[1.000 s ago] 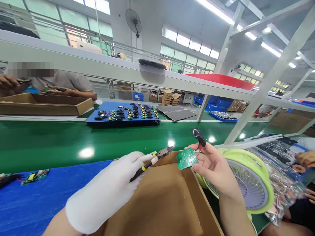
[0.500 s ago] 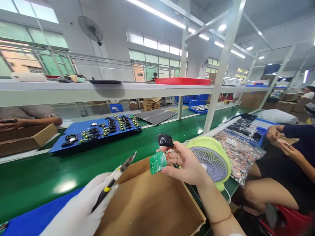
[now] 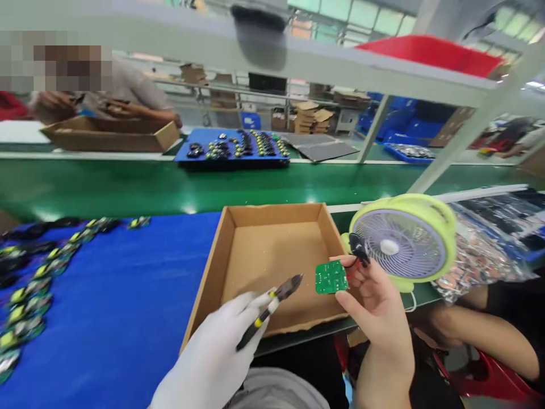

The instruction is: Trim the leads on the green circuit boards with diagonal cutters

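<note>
My left hand (image 3: 230, 335), in a white glove, is wrapped round a pair of cutters (image 3: 272, 307) with black and yellow handles, their tips pointing up and right. Bare, my right hand (image 3: 377, 301) pinches a green circuit board (image 3: 331, 277) at its right edge. A black part (image 3: 359, 249) rests at the fingers of that hand, with red wire between it and the board. Both hands are over the near part of an open cardboard box (image 3: 276, 244); the cutters' tips are apart from the board.
Rows of boards with black parts (image 3: 46, 272) lie on a blue mat (image 3: 128, 307) at left. A green fan (image 3: 400, 238) stands right of the box. Beyond are a blue tray (image 3: 234, 149), a shelf (image 3: 191, 51), bagged parts (image 3: 477, 255) and a person's arms (image 3: 140, 102).
The view has swung down and left, bringing the blue mat and more of the box into sight. Both hands still hold the same things.
</note>
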`<state>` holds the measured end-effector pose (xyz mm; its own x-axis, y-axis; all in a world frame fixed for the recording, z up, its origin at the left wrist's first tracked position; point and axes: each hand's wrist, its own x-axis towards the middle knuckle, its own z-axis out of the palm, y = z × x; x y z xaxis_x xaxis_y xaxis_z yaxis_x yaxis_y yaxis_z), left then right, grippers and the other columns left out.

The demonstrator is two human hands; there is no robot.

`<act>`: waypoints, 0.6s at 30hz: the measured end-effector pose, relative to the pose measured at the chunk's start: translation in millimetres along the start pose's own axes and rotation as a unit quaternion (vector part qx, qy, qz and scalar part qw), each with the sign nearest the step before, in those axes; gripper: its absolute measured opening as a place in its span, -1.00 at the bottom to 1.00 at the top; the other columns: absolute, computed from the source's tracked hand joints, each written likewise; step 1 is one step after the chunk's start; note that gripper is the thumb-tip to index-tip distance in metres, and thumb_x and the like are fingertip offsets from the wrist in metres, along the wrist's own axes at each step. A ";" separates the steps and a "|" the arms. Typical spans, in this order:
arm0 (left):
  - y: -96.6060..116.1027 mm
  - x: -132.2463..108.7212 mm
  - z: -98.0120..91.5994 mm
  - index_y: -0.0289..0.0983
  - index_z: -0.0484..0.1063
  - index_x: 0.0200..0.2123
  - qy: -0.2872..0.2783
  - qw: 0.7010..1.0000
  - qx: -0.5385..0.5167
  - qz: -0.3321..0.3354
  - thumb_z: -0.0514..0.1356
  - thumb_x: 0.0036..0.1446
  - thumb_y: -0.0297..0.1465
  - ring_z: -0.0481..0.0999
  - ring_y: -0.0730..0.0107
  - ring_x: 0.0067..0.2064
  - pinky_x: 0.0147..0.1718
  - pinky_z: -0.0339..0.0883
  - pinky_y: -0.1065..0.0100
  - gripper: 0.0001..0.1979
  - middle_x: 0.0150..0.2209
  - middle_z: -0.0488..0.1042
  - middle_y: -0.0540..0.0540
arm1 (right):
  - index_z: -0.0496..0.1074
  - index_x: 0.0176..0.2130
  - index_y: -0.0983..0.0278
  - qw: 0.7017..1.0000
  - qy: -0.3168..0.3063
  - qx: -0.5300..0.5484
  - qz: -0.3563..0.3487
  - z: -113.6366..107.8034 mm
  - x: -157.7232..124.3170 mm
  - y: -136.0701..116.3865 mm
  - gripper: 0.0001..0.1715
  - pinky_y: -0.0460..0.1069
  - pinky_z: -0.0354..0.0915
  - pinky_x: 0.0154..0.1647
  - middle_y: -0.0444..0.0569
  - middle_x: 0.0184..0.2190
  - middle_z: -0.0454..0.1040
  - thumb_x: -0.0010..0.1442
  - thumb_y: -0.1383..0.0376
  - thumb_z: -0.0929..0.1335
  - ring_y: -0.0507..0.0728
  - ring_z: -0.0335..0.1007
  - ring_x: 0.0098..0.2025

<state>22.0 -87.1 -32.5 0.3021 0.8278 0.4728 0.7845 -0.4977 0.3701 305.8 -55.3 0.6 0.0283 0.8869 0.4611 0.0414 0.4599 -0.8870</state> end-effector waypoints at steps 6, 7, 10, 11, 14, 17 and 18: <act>8.9 31.0 9.9 -0.11 0.68 0.19 -0.074 0.996 0.034 -0.045 0.13 0.43 -0.54 0.80 0.17 -0.07 -0.04 0.74 0.20 -0.56 0.03 0.77 -0.10 | 0.65 0.16 0.06 0.994 0.085 -0.040 0.051 27.7 -39.0 37.6 -0.59 -0.09 0.68 0.03 -0.01 0.00 0.77 0.36 0.28 0.63 0.10 0.77 -0.07; 8.5 29.9 11.8 -0.11 0.67 0.19 -0.079 0.995 0.034 -0.043 0.15 0.43 -0.54 0.80 0.16 -0.04 -0.04 0.74 0.19 -0.57 0.06 0.77 -0.11 | 0.66 0.15 0.07 0.993 0.095 -0.049 0.051 29.4 -39.9 38.2 -0.59 -0.10 0.67 0.03 -0.01 0.00 0.77 0.36 0.30 0.62 0.10 0.77 -0.07; 7.5 24.1 14.7 -0.09 0.65 0.20 -0.095 0.995 0.022 -0.026 0.18 0.38 -0.55 0.79 0.17 -0.05 -0.08 0.72 0.21 -0.55 0.04 0.76 -0.07 | 0.66 0.15 0.06 0.991 0.118 -0.047 0.044 29.6 -39.7 35.0 -0.58 -0.14 0.67 -0.02 -0.01 0.00 0.76 0.35 0.34 0.62 0.09 0.77 -0.06; 7.1 23.4 14.7 -0.08 0.65 0.20 -0.092 0.995 0.021 -0.019 0.18 0.37 -0.57 0.78 0.18 -0.07 -0.11 0.71 0.22 -0.53 0.01 0.76 -0.06 | 0.66 0.15 0.06 0.990 0.125 -0.041 0.043 29.1 -39.4 32.9 -0.57 -0.14 0.67 -0.05 -0.01 0.02 0.75 0.35 0.34 0.62 0.09 0.77 -0.05; 5.4 26.6 14.3 -0.10 0.63 0.20 -0.059 0.998 0.024 -0.001 0.12 0.34 -0.62 0.77 0.18 -0.12 -0.17 0.68 0.21 -0.49 -0.02 0.76 -0.05 | 0.66 0.14 0.06 0.991 0.114 -0.039 0.054 27.8 -37.5 25.6 -0.60 -0.15 0.67 -0.12 -0.01 0.00 0.75 0.37 0.36 0.60 0.09 0.77 -0.10; 3.8 31.4 15.7 -0.12 0.64 0.17 -0.058 0.998 0.018 -0.019 0.09 0.38 -0.60 0.76 0.19 -0.17 -0.23 0.64 0.23 -0.53 -0.08 0.75 -0.04 | 0.64 0.16 0.02 0.994 0.073 -0.056 0.066 26.4 -33.1 19.4 -0.57 -0.17 0.65 -0.11 -0.04 -0.05 0.78 0.39 0.40 0.57 0.05 0.76 -0.16; 3.5 32.0 16.4 -0.12 0.64 0.15 -0.073 0.997 0.010 -0.034 0.09 0.40 -0.58 0.75 0.21 -0.18 -0.24 0.62 0.25 -0.55 -0.10 0.75 -0.03 | 0.63 0.18 -0.01 0.994 0.061 -0.064 0.058 25.7 -31.1 18.6 -0.54 -0.17 0.64 -0.11 -0.06 -0.04 0.78 0.39 0.41 0.56 0.03 0.75 -0.18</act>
<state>43.3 -58.1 -29.2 0.3217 0.8893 0.3251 0.8161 -0.4346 0.3810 280.1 -73.2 -30.8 0.1616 0.9183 0.3615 0.1566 0.3378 -0.9281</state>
